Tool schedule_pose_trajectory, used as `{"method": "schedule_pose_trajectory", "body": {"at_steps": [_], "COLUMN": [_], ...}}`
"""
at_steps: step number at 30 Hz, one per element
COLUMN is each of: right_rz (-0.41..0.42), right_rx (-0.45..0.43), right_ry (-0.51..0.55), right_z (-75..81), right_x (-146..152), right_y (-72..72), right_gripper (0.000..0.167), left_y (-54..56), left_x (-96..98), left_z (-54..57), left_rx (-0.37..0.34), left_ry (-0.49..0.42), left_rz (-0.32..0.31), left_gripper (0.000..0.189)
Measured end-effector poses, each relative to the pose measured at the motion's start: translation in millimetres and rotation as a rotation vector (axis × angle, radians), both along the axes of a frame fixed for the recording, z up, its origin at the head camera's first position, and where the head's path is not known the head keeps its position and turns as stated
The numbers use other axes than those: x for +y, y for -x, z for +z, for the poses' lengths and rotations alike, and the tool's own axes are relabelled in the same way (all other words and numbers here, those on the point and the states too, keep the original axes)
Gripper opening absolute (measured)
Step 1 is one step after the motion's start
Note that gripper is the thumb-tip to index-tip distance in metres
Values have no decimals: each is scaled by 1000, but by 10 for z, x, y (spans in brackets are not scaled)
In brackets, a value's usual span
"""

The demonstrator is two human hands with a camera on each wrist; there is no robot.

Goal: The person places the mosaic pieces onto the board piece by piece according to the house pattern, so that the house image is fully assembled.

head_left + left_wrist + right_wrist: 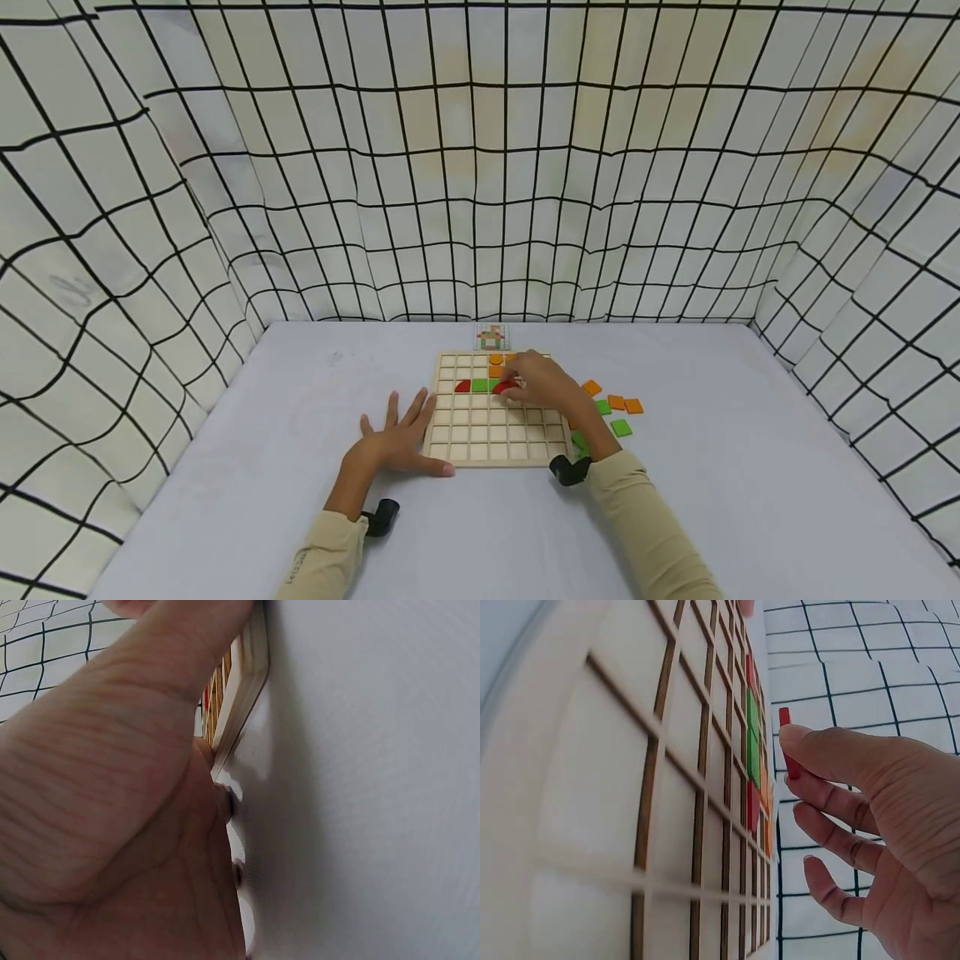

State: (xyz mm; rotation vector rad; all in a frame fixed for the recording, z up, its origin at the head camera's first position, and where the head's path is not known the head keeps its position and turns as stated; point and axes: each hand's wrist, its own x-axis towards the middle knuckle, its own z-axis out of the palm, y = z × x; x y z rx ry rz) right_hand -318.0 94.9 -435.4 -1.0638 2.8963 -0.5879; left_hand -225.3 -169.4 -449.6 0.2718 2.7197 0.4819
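A wooden grid board point(480, 454) lies flat on the table. My right hand point(542, 382) is over its upper right part and pinches a red piece point(789, 744) between thumb and forefinger, raised off the board. A red rounded piece point(463, 387) and green squares point(480, 386) sit in a row of the grid, with another red piece point(751, 806) at the row's other end. Orange pieces point(496, 372) lie farther back, partly hidden by the right hand. With fingers spread, my left hand point(401, 442) rests by the board's left edge, its thumb along the near left corner.
Loose orange pieces point(616, 402) and green pieces point(621, 427) are scattered right of the board, some behind the right forearm. A small card with a coloured pattern point(492, 337) lies beyond the board. Black netting over white walls point(510, 250) surrounds the table point(750, 467).
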Motion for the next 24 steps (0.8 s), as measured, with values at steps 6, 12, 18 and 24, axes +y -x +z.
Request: {"method": "schedule_pose_trajectory", "body": {"at_steps": [6, 12, 18, 24], "right_rz": [43, 52, 21, 4], "right_rx": [13, 25, 7, 4], "right_ry": [-14, -26, -58, -63], "right_z": [10, 11, -33, -88], "right_x": [-225, -423, -599, -729], "right_y": [-3, -40, -60, -70], "right_gripper": [17, 19, 23, 20], "left_y": [17, 26, 16, 6], "left_x": [-3, -9, -13, -12], "left_z": [-7, -1, 4, 6], "left_rx": [-3, -4, -9, -16], "left_ry": [8, 22, 24, 22], "left_rz": [-2, -5, -8, -8], "left_gripper": [126, 126, 126, 125]}}
